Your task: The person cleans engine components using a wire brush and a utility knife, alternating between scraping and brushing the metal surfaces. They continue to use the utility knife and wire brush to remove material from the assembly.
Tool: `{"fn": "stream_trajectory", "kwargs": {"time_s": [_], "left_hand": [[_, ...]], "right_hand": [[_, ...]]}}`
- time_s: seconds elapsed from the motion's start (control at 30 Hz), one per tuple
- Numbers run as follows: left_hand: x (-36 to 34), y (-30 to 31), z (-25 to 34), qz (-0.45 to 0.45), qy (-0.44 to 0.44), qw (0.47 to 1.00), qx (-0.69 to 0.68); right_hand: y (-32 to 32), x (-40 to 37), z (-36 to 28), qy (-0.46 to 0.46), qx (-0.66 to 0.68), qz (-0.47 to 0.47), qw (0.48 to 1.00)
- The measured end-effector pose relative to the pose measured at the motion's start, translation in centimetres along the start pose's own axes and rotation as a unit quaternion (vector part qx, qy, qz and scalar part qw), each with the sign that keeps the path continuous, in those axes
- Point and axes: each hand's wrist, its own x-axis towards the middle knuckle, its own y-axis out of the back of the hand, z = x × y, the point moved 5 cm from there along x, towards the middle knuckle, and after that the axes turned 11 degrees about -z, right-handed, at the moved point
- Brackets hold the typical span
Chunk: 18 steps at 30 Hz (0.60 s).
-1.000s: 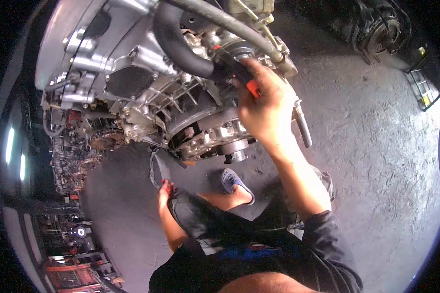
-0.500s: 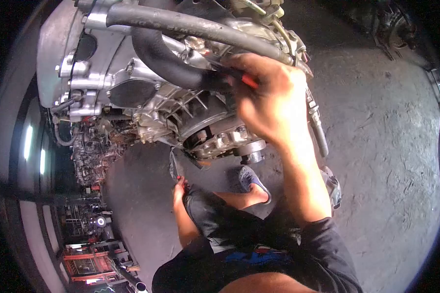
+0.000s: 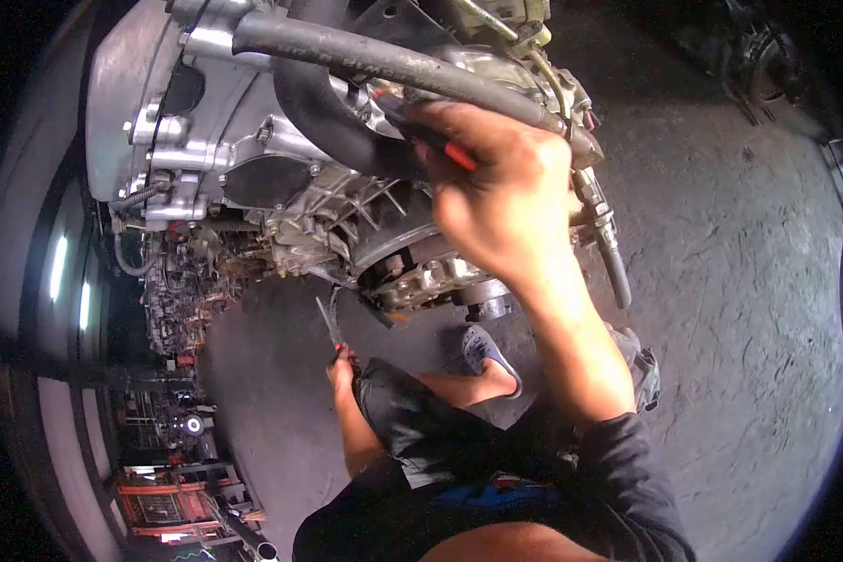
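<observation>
My right hand (image 3: 506, 178) is closed around a red-and-black handle (image 3: 457, 154), just beside the curved black hose (image 3: 323, 117) on the engine (image 3: 253, 178). The far end of this tool is hard to make out among the metal parts. A straight rubber hose (image 3: 384, 66) passes above the knuckles. Low on the left, my left hand (image 3: 341, 365) grips a long, thin, greyish tool (image 3: 329, 323) with a bit of red at its handle. It points upward, below the engine's underside. The tool's exact type is unclear.
Below the engine is a foot in a clog (image 3: 482, 348) on the dark floor (image 3: 740, 281). Greasy machine parts (image 3: 173, 300) line the left side, with a red rack (image 3: 159, 506) at the lower left. More dark parts (image 3: 763, 75) lie at the upper right.
The engine appears a little farther right in view. My right hand has shifted slightly left, and its tool shows more sharply. The tool in my left hand now shows more clearly.
</observation>
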Motion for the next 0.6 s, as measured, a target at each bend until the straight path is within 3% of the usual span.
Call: {"fn": "stream_trajectory", "kwargs": {"time_s": [0.07,0.2,0.23,0.33,0.37,0.47,0.5,0.6], "left_hand": [[-2.6,-1.3,2.5,0.036,0.01,0.999,-0.001],[-5.4,-2.5,5.3,0.105,-0.032,0.994,0.023],[-6.1,-2.6,6.1,0.095,-0.011,0.994,0.046],[-6.7,-2.4,6.6,0.107,-0.071,0.991,0.042],[-7.3,-2.2,6.3,0.082,-0.064,0.994,0.024],[-11.0,-2.8,7.5,0.112,-0.167,0.973,-0.114],[-13.0,-3.0,9.1,0.072,-0.102,0.991,-0.053],[-17.5,-3.6,11.0,0.003,-0.102,0.988,-0.119]], "right_hand": [[0.1,0.2,-0.1,-0.07,-0.004,-0.054,0.996],[1.5,0.2,-0.8,-0.052,-0.033,-0.062,0.996],[2.0,0.1,-1.1,-0.051,-0.042,-0.065,0.996],[4.0,-0.5,-2.3,-0.042,-0.048,-0.05,0.997],[5.1,-0.6,-2.9,-0.039,-0.011,-0.053,0.998],[8.6,-1.4,-5.1,-0.036,0.018,-0.031,0.999],[9.5,-1.6,-6.1,-0.017,0.028,-0.02,0.999],[9.8,-3.4,-7.9,-0.064,0.123,0.012,0.99]]}}
